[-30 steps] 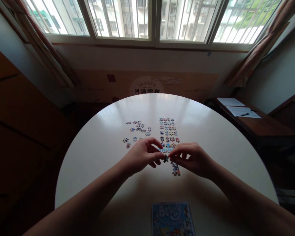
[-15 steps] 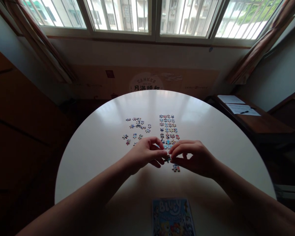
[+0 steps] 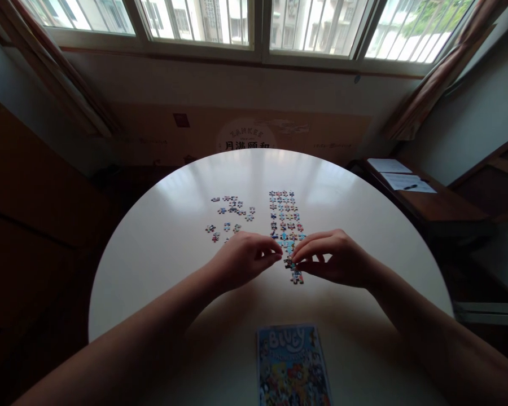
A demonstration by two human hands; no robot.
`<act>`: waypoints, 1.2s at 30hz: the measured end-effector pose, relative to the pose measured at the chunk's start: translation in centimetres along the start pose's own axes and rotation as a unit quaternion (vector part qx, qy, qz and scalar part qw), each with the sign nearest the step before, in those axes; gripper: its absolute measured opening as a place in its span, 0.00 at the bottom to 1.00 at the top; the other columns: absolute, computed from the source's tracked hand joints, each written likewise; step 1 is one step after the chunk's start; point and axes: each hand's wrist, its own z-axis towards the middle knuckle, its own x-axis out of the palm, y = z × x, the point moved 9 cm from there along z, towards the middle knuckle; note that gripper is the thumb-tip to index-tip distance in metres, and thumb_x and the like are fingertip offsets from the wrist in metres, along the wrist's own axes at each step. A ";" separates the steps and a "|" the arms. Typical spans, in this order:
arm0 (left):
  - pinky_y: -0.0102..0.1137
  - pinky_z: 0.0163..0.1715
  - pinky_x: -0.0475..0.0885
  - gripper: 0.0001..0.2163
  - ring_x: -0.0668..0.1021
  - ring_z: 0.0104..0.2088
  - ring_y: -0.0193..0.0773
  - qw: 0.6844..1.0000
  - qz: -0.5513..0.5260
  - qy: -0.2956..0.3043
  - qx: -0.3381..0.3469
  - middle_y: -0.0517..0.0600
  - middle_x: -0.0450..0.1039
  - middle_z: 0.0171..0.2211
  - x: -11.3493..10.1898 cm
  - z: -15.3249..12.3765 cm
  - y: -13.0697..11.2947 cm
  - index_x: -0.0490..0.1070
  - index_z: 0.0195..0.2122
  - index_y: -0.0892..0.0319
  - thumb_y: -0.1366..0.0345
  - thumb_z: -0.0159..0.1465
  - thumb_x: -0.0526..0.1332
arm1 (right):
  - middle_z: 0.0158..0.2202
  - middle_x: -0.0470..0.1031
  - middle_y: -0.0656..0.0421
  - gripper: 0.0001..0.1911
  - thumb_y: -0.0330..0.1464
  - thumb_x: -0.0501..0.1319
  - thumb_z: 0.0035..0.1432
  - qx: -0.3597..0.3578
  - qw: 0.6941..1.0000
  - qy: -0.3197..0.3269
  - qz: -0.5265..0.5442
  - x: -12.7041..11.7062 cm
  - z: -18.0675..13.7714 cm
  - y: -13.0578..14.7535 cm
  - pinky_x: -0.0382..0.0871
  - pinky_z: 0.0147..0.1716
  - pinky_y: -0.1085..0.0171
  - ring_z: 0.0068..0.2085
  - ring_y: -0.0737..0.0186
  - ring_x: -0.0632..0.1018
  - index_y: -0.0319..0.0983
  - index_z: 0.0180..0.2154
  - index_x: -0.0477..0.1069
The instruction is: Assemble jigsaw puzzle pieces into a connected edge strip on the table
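My right hand point(image 3: 336, 258) pinches a small dark jigsaw piece point(image 3: 288, 263) between thumb and fingertips, just above the white table. Close to its left, my left hand point(image 3: 248, 259) has thumb and forefinger drawn together, with no piece visible between them. Directly below the held piece, a few puzzle pieces point(image 3: 297, 277) lie together. Beyond the hands, several loose pieces point(image 3: 284, 216) are laid out in rows, the nearest ones partly hidden by my fingers. To the left, more pieces point(image 3: 232, 210) lie scattered, some of them covered by my left hand.
A blue picture sheet point(image 3: 292, 363) marked "Bluey" lies near me on the round white table point(image 3: 161, 237). At the right stands a brown side table point(image 3: 444, 208) with papers point(image 3: 406, 182) and a pen. Windows and a printed board are behind.
My left fingers have come off the dark piece and moved slightly left; my right hand still holds it. The whole view has shifted a little.
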 end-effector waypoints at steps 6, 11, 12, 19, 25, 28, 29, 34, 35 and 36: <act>0.30 0.32 0.70 0.10 0.80 0.31 0.36 0.983 0.102 0.084 0.127 0.50 0.82 0.36 2.2 -0.7 -0.8 0.85 0.43 0.49 0.64 0.68 0.62 | 0.41 0.85 0.57 0.07 0.30 0.66 0.67 0.051 0.993 0.097 -0.050 1.1 -0.6 0.5 0.80 0.40 0.65 0.38 0.64 0.85 0.42 0.43 0.83; 0.30 0.29 0.67 0.12 0.76 0.27 0.33 0.967 0.174 0.091 0.165 0.48 0.80 0.33 2.9 -0.9 -1.2 0.84 0.45 0.46 0.66 0.68 0.61 | 0.41 0.85 0.60 0.08 0.30 0.64 0.68 0.069 0.984 0.097 -0.134 1.9 -2.9 1.3 0.80 0.39 0.64 0.38 0.64 0.85 0.44 0.42 0.83; 0.30 0.28 0.66 0.13 0.75 0.26 0.33 0.963 0.183 0.090 0.174 0.48 0.79 0.32 3.0 -0.9 -1.3 0.84 0.45 0.46 0.67 0.68 0.60 | 0.41 0.85 0.59 0.08 0.30 0.64 0.69 0.071 0.984 0.079 -0.143 1.9 -3.5 1.3 0.80 0.39 0.64 0.38 0.64 0.85 0.43 0.42 0.83; 0.29 0.26 0.62 0.16 0.71 0.25 0.32 0.957 0.192 0.093 0.198 0.47 0.75 0.30 3.6 -0.8 -1.7 0.84 0.46 0.44 0.71 0.65 0.61 | 0.40 0.85 0.57 0.05 0.31 0.66 0.66 0.058 0.979 -0.033 -0.195 2.1 -6.0 1.0 0.79 0.35 0.61 0.36 0.60 0.84 0.42 0.40 0.83; 0.30 0.26 0.61 0.13 0.71 0.26 0.32 0.959 0.186 0.113 0.181 0.47 0.74 0.31 3.8 -0.8 -1.6 0.84 0.45 0.43 0.68 0.66 0.62 | 0.40 0.85 0.56 0.06 0.31 0.66 0.67 0.057 0.978 -0.034 -0.198 2.2 -5.8 0.9 0.78 0.35 0.61 0.36 0.61 0.83 0.42 0.41 0.83; 0.29 0.27 0.61 0.13 0.70 0.25 0.31 0.961 0.181 0.113 0.174 0.46 0.73 0.30 3.8 -0.7 -1.6 0.84 0.44 0.43 0.68 0.66 0.62 | 0.41 0.85 0.56 0.06 0.32 0.66 0.67 0.069 0.979 -0.031 -0.191 2.2 -6.0 0.5 0.78 0.36 0.60 0.37 0.60 0.83 0.43 0.42 0.83; 0.30 0.26 0.61 0.13 0.70 0.25 0.31 0.962 0.180 0.114 0.173 0.46 0.73 0.30 3.8 -0.7 -1.6 0.84 0.44 0.43 0.68 0.66 0.62 | 0.41 0.84 0.56 0.06 0.32 0.66 0.67 0.073 0.979 -0.030 -0.189 2.3 -6.0 0.4 0.78 0.36 0.60 0.37 0.60 0.83 0.43 0.42 0.83; 0.31 0.26 0.59 0.13 0.70 0.25 0.32 0.961 0.184 0.125 0.166 0.47 0.73 0.31 4.0 -0.6 -1.3 0.84 0.45 0.42 0.67 0.67 0.62 | 0.41 0.84 0.57 0.06 0.31 0.66 0.66 0.088 0.978 -0.023 -0.189 2.4 -6.0 0.2 0.78 0.37 0.60 0.37 0.60 0.82 0.42 0.42 0.83; 0.31 0.26 0.59 0.13 0.70 0.25 0.32 0.960 0.186 0.127 0.164 0.47 0.73 0.31 4.0 -0.6 -1.3 0.84 0.46 0.42 0.67 0.67 0.62 | 0.41 0.84 0.57 0.06 0.31 0.66 0.66 0.087 0.978 -0.021 -0.191 2.4 -6.0 0.3 0.78 0.37 0.60 0.37 0.60 0.82 0.42 0.42 0.82; 0.31 0.26 0.59 0.13 0.70 0.25 0.32 0.960 0.186 0.129 0.163 0.47 0.73 0.31 4.0 -0.6 -1.2 0.84 0.46 0.42 0.66 0.68 0.62 | 0.41 0.84 0.57 0.06 0.30 0.66 0.66 0.084 0.977 -0.018 -0.193 2.4 -6.0 0.3 0.78 0.37 0.60 0.37 0.60 0.82 0.42 0.42 0.82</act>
